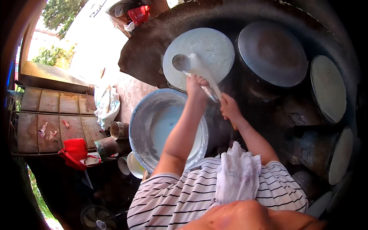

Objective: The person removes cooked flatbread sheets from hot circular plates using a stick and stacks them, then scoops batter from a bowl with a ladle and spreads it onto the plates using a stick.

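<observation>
My left hand is closed around the handle of a metal ladle, whose round bowl is over the pale, batter-like layer on a round griddle. Lower and to the right, my right hand is closed on the handle of a long whitish paddle; the paddle's upper part slants across the same layer. Beneath my left forearm stands a large blue-rimmed basin with milky liquid inside.
More round plates, one dark and one pale, stand at the right. A tiled surface, red bag, metal cans and a fan are at the left. A white cloth hangs at my chest.
</observation>
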The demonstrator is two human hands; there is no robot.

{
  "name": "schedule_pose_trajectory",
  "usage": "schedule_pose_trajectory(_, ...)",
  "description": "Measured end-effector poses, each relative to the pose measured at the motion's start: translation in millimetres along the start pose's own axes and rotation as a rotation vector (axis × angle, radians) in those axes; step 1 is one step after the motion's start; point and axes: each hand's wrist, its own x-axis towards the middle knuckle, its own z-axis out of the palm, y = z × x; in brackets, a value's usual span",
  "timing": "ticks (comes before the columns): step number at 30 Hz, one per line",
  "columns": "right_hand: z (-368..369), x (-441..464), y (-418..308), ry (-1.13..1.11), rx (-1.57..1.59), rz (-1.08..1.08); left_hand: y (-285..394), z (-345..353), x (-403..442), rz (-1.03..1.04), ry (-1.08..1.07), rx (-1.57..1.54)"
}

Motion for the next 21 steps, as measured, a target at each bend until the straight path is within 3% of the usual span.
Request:
schedule_pose_trajectory(2, 11.0, 11.2, -3.7, -0.055, -0.149, -0.115, -30.5, -11.0, -4.7, 0.139, -0.026, -0.053)
schedule_pose_trajectory(4, 11.0, 34.7, 2.9, 0.216, -0.408, -0.672, -21.4, -34.9, 9.1, -0.197, -0.436, -0.621)
schedule_pose_trajectory(5, -3.5, 14.2, -41.3, 0.081, -0.578, -0.423, -4.1, -23.2, -4.0, -0.361, -0.46, -0.737)
schedule_pose_trajectory(6, -12.8, 33.2, -39.9, 0.158, -0.564, -0.614, 8.6, -10.8, -29.5, -0.52, -0.459, -0.851)
schedule_pose_trajectory(8, -34.3, 77.9, -45.1, 0.265, -0.313, -0.599, 14.2, -5.9, -69.1, -0.483, -0.536, -0.859)
schedule_pose_trajectory(9, -49.5, 104.8, -40.4, 0.285, -0.363, -0.586, 20.5, -6.2, -82.8, -0.481, -0.613, -0.843)
schedule_pose_trajectory(10, -49.4, 116.8, -27.2, 0.15, -0.425, -0.58, 30.1, -6.7, -95.4, -0.486, -0.698, -0.826)
schedule_pose_trajectory(13, -0.8, 83.6, -26.2, 0.008, -0.677, -0.528, 73.7, -20.8, -123.2, -0.318, -0.693, -0.705)
schedule_pose_trajectory(15, 11.6, 55.7, -40.8, -0.11, -0.678, -0.436, 108.1, -51.2, -150.6, -0.256, -0.531, -0.58)
schedule_pose_trajectory(17, -24.4, 80.6, -23.1, 0.167, -0.539, -0.625, 143.6, -106.2, -168.8, -0.235, -0.342, -0.458)
schedule_pose_trajectory(18, -48.5, 72.4, -10.5, 0.205, -0.678, -0.624, 150.6, -142.6, -170.2, -0.149, -0.164, -0.383)
schedule_pose_trajectory(21, -71.1, -9.8, 46.9, -0.18, -0.363, -0.39, 142.0, -240.3, -165.9, 0.016, 0.235, -0.226)
